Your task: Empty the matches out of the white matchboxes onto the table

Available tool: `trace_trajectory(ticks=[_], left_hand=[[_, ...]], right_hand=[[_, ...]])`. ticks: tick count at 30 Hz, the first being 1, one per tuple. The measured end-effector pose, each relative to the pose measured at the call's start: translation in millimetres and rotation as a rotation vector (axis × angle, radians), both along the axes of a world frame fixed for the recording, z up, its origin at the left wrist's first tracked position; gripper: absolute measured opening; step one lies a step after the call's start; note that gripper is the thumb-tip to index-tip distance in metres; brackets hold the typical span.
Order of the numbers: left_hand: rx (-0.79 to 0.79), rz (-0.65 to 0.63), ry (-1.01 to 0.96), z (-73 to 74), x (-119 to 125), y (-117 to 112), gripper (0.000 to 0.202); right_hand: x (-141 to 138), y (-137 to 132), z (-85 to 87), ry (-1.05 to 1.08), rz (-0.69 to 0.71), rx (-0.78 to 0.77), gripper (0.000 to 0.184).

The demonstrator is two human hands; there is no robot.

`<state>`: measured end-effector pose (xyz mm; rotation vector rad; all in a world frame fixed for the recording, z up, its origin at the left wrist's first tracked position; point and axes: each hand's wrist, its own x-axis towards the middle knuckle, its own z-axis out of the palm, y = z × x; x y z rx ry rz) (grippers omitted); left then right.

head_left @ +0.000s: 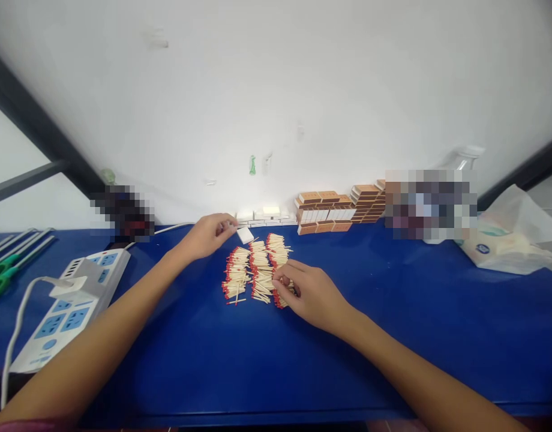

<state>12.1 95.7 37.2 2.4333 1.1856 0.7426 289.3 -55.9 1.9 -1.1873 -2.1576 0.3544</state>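
Note:
Red-tipped matches (261, 273) lie in three columns of small piles on the blue table. My right hand (314, 294) rests over the near end of the right column, its thumb and fingers pinched on matches there; the palm hides part of that pile. Farther back, my left hand (212, 234) is curled, with thumb and index tips close together. Just beside those tips lies a small white matchbox tray (245, 234), tilted on the table behind the left column. Whether the left fingertips grip anything is too small to tell.
White matchbox trays (271, 217) are stacked along the wall. Brown matchbox sleeves (327, 214) stand stacked to their right. A power strip (73, 312) with a cable and green-handled scissors (6, 270) lie left. A tissue pack (501, 240) sits at the right.

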Motion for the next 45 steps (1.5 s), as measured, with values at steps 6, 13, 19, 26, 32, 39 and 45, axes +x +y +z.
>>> trace_trajectory(ticks=[6,13,19,26,32,39,45], left_hand=[[0.145,-0.214,0.385,-7.2,19.1,13.0,0.041],[0.225,-0.142,0.563,-6.1,33.7,12.4,0.032],[0.314,-0.024,0.511,15.4,18.2,5.8,0.035],[0.430,0.005,0.452,21.0,20.2,31.4,0.019],[0.520,0.110,0.403,13.5,38.8,39.9,0.024],[0.516,0.040,0.448,1.4,51.6,46.7,0.019],[0.514,-0.034,0.459,-5.4,48.7,44.7,0.019]], right_hand=[[0.5,1.4,-1.1,-0.025,0.023,-0.014,0.011],[3.5,3.8,-0.3,-0.026,-0.004,0.021,0.010],[1.8,3.6,-2.2,-0.024,0.005,0.055,0.010],[3.8,6.3,-5.3,-0.006,0.005,0.062,0.009],[3.8,6.5,-5.8,0.001,0.006,0.071,0.009],[4.7,7.6,-6.2,0.005,0.003,0.081,0.010],[6.4,8.0,-3.7,0.012,0.010,0.056,0.011]])
